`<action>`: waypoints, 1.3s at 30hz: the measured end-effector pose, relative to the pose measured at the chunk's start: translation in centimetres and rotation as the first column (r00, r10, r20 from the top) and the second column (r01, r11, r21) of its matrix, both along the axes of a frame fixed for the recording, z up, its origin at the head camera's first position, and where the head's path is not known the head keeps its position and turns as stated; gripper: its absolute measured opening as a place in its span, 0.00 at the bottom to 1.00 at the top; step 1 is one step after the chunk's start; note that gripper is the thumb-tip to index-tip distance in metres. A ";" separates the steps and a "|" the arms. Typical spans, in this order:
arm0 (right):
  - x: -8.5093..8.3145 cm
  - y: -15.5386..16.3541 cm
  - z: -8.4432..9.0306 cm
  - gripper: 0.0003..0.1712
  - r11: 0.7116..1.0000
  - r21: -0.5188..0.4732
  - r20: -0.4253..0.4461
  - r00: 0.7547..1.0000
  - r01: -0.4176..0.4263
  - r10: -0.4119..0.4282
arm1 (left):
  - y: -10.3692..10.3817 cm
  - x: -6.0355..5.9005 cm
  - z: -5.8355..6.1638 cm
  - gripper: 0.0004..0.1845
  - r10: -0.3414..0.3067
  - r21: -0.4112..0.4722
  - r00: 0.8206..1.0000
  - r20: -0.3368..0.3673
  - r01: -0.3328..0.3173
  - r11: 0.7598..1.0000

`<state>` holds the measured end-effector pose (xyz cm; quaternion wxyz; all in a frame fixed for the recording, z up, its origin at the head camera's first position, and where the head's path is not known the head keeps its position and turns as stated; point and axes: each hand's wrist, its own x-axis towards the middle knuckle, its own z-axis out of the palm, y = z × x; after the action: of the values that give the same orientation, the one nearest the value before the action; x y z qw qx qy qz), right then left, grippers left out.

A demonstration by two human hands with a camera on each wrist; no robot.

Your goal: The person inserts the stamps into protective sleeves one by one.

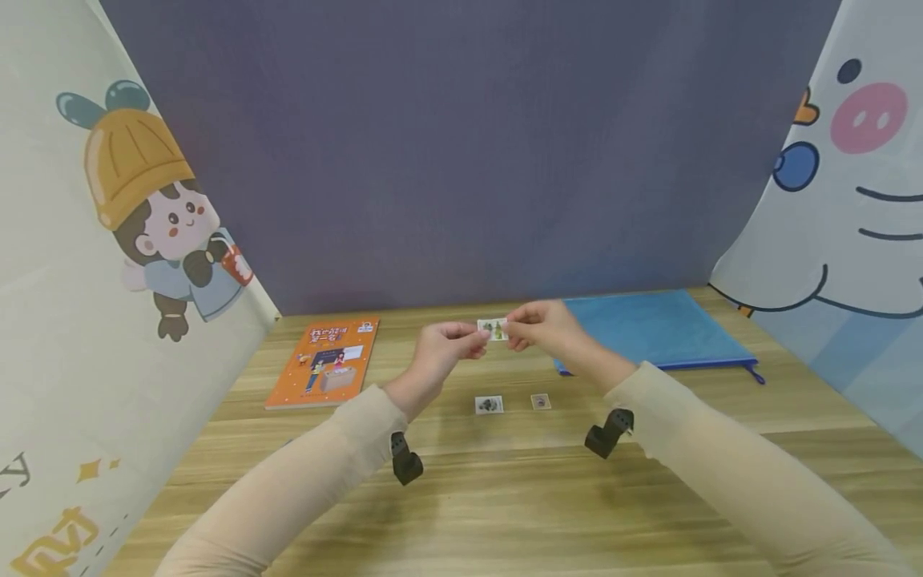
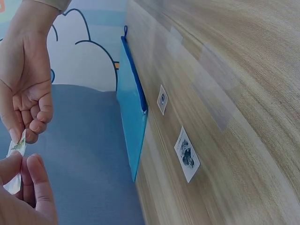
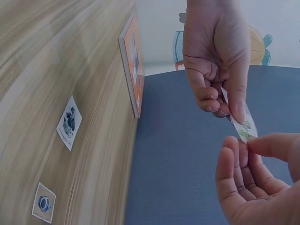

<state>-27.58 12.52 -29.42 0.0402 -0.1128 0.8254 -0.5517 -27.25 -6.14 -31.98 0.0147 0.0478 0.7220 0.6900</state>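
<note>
White sticker (image 1: 493, 328), its print too small to read, is pinched by left hand (image 1: 441, 350) and right hand (image 1: 542, 324).

My long beige close-fitting sleeves (image 1: 303, 473) run right down to both wrists, and a small black wrist-mounted camera bracket (image 1: 405, 463) hangs under each.

We note two cards (image 1: 489, 405) (image 1: 541, 401) on the table (image 1: 505, 497), book (image 1: 324, 363) left, folder (image 1: 652, 328) right.
</note>
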 end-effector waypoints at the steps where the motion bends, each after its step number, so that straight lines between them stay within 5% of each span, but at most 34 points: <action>1: 0.0 0.0 0.0 0.14 1.000 -0.005 -0.002 1.000 0.003 -0.003 | 0.0 0.0 0.1 0.13 0.003 0.005 1.000 0.003 -0.003 1.000; 18: 0.3 -1.0 -0.1 0.16 0.997 -0.054 0.017 0.999 0.046 -0.046 | 0.3 0.1 0.2 0.13 0.008 -0.004 1.000 0.004 -0.008 1.000; 30: -0.5 0.3 -1.3 0.18 0.970 -0.204 0.022 0.990 -0.131 0.139 | 0.3 0.2 0.3 0.11 -0.030 0.044 0.999 0.014 0.030 0.999; 39: -0.4 0.4 -1.3 0.17 0.961 -0.237 0.025 0.988 -0.145 0.155 | 0.3 0.2 0.2 0.08 -0.058 0.033 0.998 0.012 0.057 0.998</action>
<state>-27.98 12.88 -30.71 0.0862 -0.1672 0.7424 -0.6430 -27.09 -5.88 -31.80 0.0385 0.0642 0.7087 0.7015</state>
